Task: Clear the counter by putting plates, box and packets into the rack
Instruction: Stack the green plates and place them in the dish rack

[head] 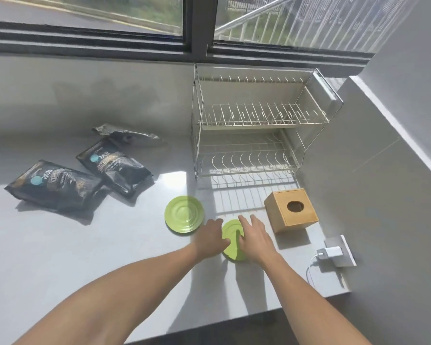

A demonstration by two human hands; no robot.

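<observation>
Two green plates lie on the grey counter. The near plate [230,241] sits between my hands: my left hand [210,239] presses its left edge and my right hand [255,239] rests on its right side, thumb on the plate's face. The other green plate [183,214] lies flat just to the left. A wooden box [290,210] with a round hole stands to the right. Two black packets [56,186] [116,166] and a silver packet [127,135] lie at the left. The two-tier wire rack [259,135] stands empty at the back.
A white charger [330,252] with its cable is plugged into a wall socket at the right. The grey wall runs along the right side. A window spans the back. The counter's front edge [209,327] lies beneath my forearms.
</observation>
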